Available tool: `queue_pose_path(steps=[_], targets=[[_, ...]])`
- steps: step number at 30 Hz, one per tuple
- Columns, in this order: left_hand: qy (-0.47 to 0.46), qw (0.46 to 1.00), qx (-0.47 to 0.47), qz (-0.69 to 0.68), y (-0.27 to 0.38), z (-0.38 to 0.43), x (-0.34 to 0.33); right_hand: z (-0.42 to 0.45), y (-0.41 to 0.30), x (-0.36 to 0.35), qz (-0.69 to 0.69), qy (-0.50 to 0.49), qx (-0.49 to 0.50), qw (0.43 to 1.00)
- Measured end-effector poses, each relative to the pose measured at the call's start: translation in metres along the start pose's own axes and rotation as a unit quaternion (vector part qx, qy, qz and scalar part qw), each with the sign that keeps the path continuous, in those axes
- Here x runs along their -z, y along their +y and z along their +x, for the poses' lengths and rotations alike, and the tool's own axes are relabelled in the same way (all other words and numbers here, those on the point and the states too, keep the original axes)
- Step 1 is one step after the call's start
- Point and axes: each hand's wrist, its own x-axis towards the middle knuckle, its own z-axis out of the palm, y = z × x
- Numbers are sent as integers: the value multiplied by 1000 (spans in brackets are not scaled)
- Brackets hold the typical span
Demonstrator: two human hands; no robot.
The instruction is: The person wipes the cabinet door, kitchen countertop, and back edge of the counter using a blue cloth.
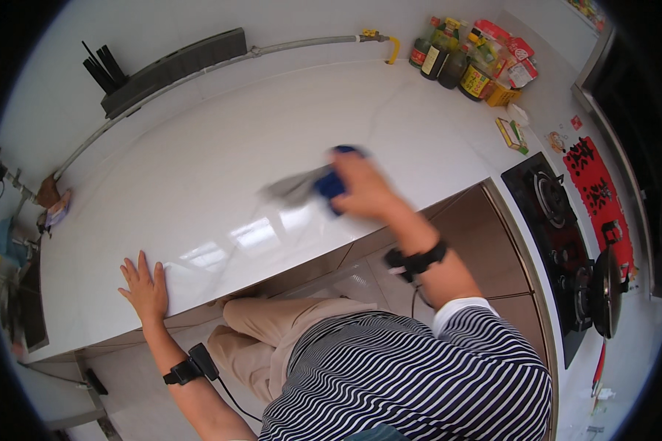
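Note:
My right hand [364, 184] presses a dark blue and grey cloth [330, 184] over the white kitchen countertop [198, 160], right of its middle. The cloth and the hand are blurred, and the grey part trails off to the left. At the lower left, my left hand [146, 289] lies palm down near the counter's front edge, fingers spread, with nothing in it. Both forearms wear black straps with small devices and cables.
Sauce bottles [447, 58] and red packets [516, 52] crowd the back right corner, with small boxes [511, 135] nearby. A gas stove [551, 242] with a pan [607, 292] stands right. A chopstick holder [171, 69] and pipe [303, 44] run along the wall; a sink [33, 308] lies left.

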Motion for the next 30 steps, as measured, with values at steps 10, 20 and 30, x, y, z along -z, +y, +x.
queue_pose_path(steps=[10,20,30], targets=[[52,998,-18,-37,6,0,-7,-58,198,135,-278,-30,-487,827],[40,998,-11,-48,5,7,-6,46,-134,-82,2,-115,188,975],[47,997,-1,-56,-7,-2,-9,-6,-112,-43,135,-94,178,970]])
